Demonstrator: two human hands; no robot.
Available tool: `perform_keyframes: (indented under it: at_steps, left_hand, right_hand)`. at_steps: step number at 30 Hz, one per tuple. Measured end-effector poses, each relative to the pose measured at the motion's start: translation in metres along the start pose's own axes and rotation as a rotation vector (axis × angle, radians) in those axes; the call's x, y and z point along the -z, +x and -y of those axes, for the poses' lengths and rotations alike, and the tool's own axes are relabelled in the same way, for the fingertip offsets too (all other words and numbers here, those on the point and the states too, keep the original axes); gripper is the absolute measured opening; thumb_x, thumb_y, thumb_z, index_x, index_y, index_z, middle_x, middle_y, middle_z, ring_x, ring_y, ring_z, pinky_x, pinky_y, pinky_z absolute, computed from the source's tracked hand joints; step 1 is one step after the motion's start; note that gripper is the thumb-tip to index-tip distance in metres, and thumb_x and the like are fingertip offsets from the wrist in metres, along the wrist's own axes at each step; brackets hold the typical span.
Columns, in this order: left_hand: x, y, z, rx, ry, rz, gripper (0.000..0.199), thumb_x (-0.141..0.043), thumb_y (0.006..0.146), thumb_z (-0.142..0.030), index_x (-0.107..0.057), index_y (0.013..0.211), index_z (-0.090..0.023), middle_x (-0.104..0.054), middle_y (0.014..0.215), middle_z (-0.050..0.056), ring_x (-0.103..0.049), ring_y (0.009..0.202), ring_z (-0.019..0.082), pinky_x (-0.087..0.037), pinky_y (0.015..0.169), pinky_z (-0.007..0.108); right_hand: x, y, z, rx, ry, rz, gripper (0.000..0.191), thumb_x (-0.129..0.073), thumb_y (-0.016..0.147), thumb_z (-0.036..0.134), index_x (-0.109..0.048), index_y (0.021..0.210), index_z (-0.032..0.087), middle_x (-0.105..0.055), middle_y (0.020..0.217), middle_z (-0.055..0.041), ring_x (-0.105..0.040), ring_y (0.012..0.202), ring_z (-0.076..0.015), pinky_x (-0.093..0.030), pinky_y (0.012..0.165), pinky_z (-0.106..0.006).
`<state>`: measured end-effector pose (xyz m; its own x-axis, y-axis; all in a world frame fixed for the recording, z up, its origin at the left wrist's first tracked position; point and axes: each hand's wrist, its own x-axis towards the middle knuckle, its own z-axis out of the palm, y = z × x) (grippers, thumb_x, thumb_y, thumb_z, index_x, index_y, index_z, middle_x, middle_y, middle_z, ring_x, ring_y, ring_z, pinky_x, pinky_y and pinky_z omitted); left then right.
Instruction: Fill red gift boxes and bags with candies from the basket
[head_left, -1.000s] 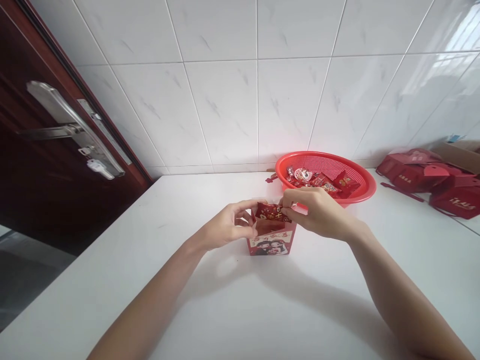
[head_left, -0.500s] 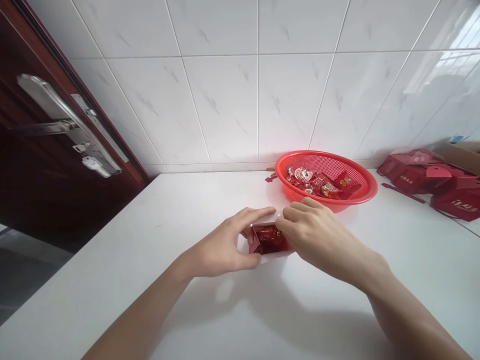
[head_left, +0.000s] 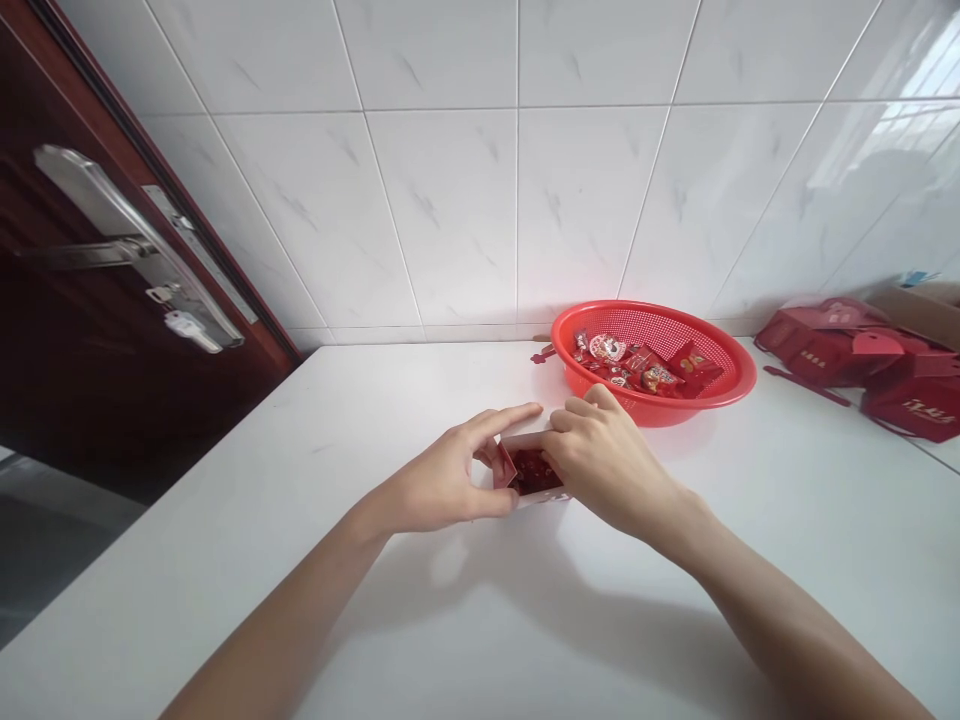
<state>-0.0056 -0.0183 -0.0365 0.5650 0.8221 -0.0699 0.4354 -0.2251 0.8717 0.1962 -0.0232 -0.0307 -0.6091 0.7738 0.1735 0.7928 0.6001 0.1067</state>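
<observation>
A small open gift box (head_left: 507, 466) stands on the white table, with dark red shiny contents (head_left: 534, 473) inside it. My left hand (head_left: 437, 478) is closed around the box's left end, thumb at the near side and fingers on the far side; the index finger stretches above the far edge. My right hand (head_left: 604, 440) is curled over the box's right end. Its fingertips reach in at the opening and are hidden, so what they pinch does not show.
A red plastic basket (head_left: 739, 385) with several wrapped sweets (head_left: 652, 375) sits behind my right hand. Folded red gift boxes (head_left: 825, 345) and a cardboard box (head_left: 926, 310) lie at the right. The tiled wall (head_left: 442, 220) runs behind; a door (head_left: 90, 330) stands at the left.
My right hand has shifted slightly left and down into the box opening. The box and my left hand have moved a little up and left, and the contents look lower and darker.
</observation>
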Motion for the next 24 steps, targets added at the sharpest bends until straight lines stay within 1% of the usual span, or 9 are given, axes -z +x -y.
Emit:
perform_keyframes:
  at_steps: [5,10,13,14,16,18,19,21,24]
  left_hand:
    - [0.001,0.002,0.001,0.006,0.003,-0.022,0.081,-0.069,0.076,-0.021,-0.044,0.153,-0.025,-0.072,0.114,0.006,-0.067,0.096,0.021,-0.053,0.095,0.038]
    - [0.005,0.015,0.014,0.015,-0.048,-0.098,0.071,-0.063,0.083,-0.026,-0.047,0.152,-0.026,-0.074,0.116,0.007,-0.069,0.096,0.023,-0.054,0.092,0.038]
    - [0.011,0.024,0.023,-0.002,-0.11,-0.166,0.055,-0.059,0.085,-0.027,-0.06,0.14,-0.031,-0.068,0.132,0.005,-0.068,0.107,0.025,-0.056,0.09,0.035]
    - [0.013,0.027,0.025,-0.009,-0.124,-0.186,0.051,-0.059,0.085,-0.026,-0.064,0.136,-0.032,-0.066,0.136,0.004,-0.066,0.113,0.026,-0.056,0.092,0.034]
    - [0.015,0.029,0.028,-0.008,-0.146,-0.202,0.047,-0.06,0.085,-0.027,-0.068,0.131,-0.033,-0.064,0.141,0.002,-0.063,0.121,0.028,-0.056,0.095,0.035]
    - [0.016,0.03,0.029,0.006,-0.157,-0.192,0.05,-0.06,0.087,-0.03,-0.063,0.136,-0.036,-0.06,0.147,0.0,-0.062,0.124,0.028,-0.054,0.099,0.036]
    - [0.016,0.03,0.03,0.012,-0.157,-0.187,0.053,-0.06,0.088,-0.031,-0.059,0.14,-0.038,-0.056,0.151,0.0,-0.062,0.124,0.027,-0.053,0.102,0.037]
    - [0.015,0.029,0.03,0.026,-0.146,-0.184,0.06,-0.06,0.091,-0.036,-0.047,0.149,-0.04,-0.049,0.156,-0.001,-0.061,0.127,0.026,-0.049,0.107,0.037]
    - [0.013,0.029,0.03,0.035,-0.124,-0.21,0.067,-0.06,0.093,-0.045,-0.037,0.155,-0.038,-0.056,0.15,0.003,-0.059,0.13,0.027,-0.045,0.11,0.038]
  right_hand:
    - [0.002,-0.004,-0.009,0.057,0.153,-0.123,0.031,-0.054,0.089,0.002,-0.079,0.082,0.02,-0.053,0.059,-0.0002,-0.037,0.057,-0.013,-0.023,0.069,-0.035]
    - [0.006,-0.008,-0.032,0.038,0.366,-0.217,0.029,-0.054,0.098,0.021,-0.077,0.079,0.02,-0.06,0.071,-0.0032,-0.052,0.068,-0.0154,-0.036,0.073,-0.031]
    - [0.005,-0.008,-0.049,-0.04,0.424,-0.229,0.027,-0.058,0.097,0.038,-0.075,0.101,0.018,-0.07,0.098,-0.0098,-0.063,0.087,-0.0228,-0.044,0.075,-0.033]
    - [0.004,-0.008,-0.054,-0.078,0.434,-0.209,0.034,-0.06,0.095,0.044,-0.072,0.114,0.019,-0.071,0.107,-0.0115,-0.065,0.093,-0.0253,-0.046,0.076,-0.034]
    - [0.002,-0.008,-0.061,-0.158,0.447,-0.14,0.059,-0.064,0.09,0.055,-0.059,0.137,0.021,-0.068,0.124,-0.0139,-0.066,0.1,-0.0293,-0.05,0.078,-0.037]
    - [-0.001,-0.006,-0.066,-0.209,0.462,-0.069,0.078,-0.066,0.084,0.062,-0.046,0.149,0.023,-0.065,0.131,-0.0149,-0.067,0.102,-0.0314,-0.052,0.078,-0.038]
    - [-0.003,-0.005,-0.068,-0.22,0.476,-0.042,0.082,-0.067,0.083,0.063,-0.044,0.15,0.023,-0.066,0.129,-0.015,-0.068,0.101,-0.0314,-0.052,0.077,-0.038]
    - [-0.008,-0.001,-0.072,-0.216,0.537,-0.01,0.072,-0.068,0.083,0.06,-0.054,0.142,0.021,-0.071,0.115,-0.0134,-0.069,0.092,-0.0292,-0.052,0.075,-0.037]
    - [-0.019,0.006,-0.077,-0.175,0.666,-0.031,0.035,-0.068,0.086,0.048,-0.071,0.103,0.018,-0.073,0.086,-0.0073,-0.067,0.076,-0.0229,-0.049,0.067,-0.031]
